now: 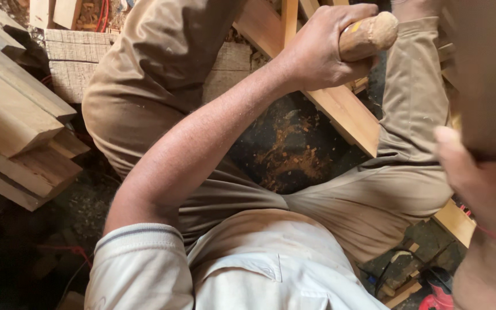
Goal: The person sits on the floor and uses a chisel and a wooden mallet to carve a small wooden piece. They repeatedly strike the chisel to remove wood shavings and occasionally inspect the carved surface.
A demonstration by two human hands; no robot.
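My left hand point(317, 51) is closed around a rounded wooden tool handle point(368, 35), held over a pale wooden plank point(345, 115) that runs diagonally between my knees. My right hand point(480, 183) is very close to the camera at the right edge and blurred. It seems to grip a large brown wooden block point(489, 69) that rises above it; what this block is I cannot tell. The tool's working end is hidden behind my left hand. I sit with my legs apart in tan trousers point(162, 63).
Stacked timber boards point(18, 120) lie at the left. A rough pale wooden block point(76, 57) sits behind my left knee. Sawdust and chips point(288, 155) cover the dark floor between my legs. Offcuts and a black cable point(397, 270) lie at the lower right.
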